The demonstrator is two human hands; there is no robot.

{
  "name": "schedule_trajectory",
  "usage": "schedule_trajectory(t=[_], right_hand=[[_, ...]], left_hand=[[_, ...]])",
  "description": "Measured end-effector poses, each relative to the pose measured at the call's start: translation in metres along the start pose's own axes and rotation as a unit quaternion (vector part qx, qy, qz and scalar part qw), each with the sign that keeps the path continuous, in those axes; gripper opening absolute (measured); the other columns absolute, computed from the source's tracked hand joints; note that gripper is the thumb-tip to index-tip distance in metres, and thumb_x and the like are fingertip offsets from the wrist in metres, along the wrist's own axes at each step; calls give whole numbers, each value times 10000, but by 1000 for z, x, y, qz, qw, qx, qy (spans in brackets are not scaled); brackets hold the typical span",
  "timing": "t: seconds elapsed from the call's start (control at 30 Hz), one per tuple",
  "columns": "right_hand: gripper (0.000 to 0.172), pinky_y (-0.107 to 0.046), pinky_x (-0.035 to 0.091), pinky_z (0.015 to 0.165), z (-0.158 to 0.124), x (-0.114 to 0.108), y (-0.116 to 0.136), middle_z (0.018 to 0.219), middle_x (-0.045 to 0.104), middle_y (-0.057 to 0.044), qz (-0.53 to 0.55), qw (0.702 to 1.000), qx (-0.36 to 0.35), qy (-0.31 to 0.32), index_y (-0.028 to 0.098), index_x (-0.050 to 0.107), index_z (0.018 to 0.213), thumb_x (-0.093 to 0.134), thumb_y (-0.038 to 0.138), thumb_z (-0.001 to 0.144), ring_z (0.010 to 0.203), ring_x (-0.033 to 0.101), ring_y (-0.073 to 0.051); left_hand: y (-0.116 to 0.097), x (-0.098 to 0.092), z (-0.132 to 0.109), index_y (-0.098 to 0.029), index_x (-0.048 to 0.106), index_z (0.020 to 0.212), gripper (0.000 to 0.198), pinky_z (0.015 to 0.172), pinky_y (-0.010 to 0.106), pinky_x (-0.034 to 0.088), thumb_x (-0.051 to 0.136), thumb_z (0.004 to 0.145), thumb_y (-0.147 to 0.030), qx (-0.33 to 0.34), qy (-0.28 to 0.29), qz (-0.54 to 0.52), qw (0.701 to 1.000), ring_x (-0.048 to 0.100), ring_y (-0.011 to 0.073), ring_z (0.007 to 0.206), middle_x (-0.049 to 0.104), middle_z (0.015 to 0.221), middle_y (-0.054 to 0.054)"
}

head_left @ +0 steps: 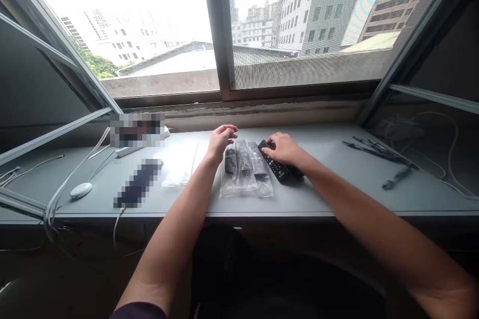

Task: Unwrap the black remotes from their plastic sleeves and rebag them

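A black remote control (277, 165) lies slanted on the desk under my right hand (284, 148). My thumb presses on its button side, while the fingers curl over its far end. Another dark remote (295, 173) shows partly beside it, mostly covered by my right wrist. To the left, several remotes in clear plastic bags (245, 169) lie side by side. My left hand (222, 140) is just above the far end of the leftmost bagged one. Its fingers are bent towards the thumb, and whatever is between them is hidden.
Left of my forearm are a clear plastic sheet (177, 164), a blurred-out dark item (137, 183) on a cable and a white mouse (81, 190). Dark cables (381, 152) lie on the right. Slanted metal frames stand at both sides, and a window (224, 30) is behind the desk (337, 184).
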State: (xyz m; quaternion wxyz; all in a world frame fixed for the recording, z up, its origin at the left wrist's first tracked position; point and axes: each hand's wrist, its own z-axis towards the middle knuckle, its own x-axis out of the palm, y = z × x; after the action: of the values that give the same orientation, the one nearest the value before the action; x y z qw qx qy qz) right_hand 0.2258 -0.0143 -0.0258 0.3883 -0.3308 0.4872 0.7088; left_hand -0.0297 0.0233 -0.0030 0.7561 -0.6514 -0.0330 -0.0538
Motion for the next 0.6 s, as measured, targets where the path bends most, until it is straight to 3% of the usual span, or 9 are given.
schedule_trajectory(t=[0.27, 0.43, 0.6], right_hand=[[423, -490, 534, 1112, -2, 1, -5, 1397, 748, -188, -21, 998, -31, 45, 212, 753, 1376, 725, 387, 992, 1307, 685, -390], [349, -407, 516, 1122, -5, -20, 3, 1414, 750, -163, -57, 995, -19, 82, 186, 818, 1303, 669, 358, 1038, 1326, 681, -353], [353, -353, 548, 1004, -10, -37, 15, 1302, 825, -113, -32, 995, 0, 97, 211, 835, 1288, 596, 372, 1085, 1195, 753, -307]], left_hand=[[-2, 1, -1, -199, 777, 877, 153, 703, 254, 482, 728, 746, -260, -1, -3, -2, 1000, 691, 148, 815, 786, 1063, 71], [-1, 0, -1, -197, 779, 883, 147, 704, 251, 486, 715, 764, -253, 1, -5, 7, 1000, 695, 144, 811, 791, 1075, 72], [2, -1, 1, -199, 783, 890, 145, 697, 253, 489, 716, 775, -258, 7, -1, 14, 1000, 698, 150, 812, 797, 1076, 77]])
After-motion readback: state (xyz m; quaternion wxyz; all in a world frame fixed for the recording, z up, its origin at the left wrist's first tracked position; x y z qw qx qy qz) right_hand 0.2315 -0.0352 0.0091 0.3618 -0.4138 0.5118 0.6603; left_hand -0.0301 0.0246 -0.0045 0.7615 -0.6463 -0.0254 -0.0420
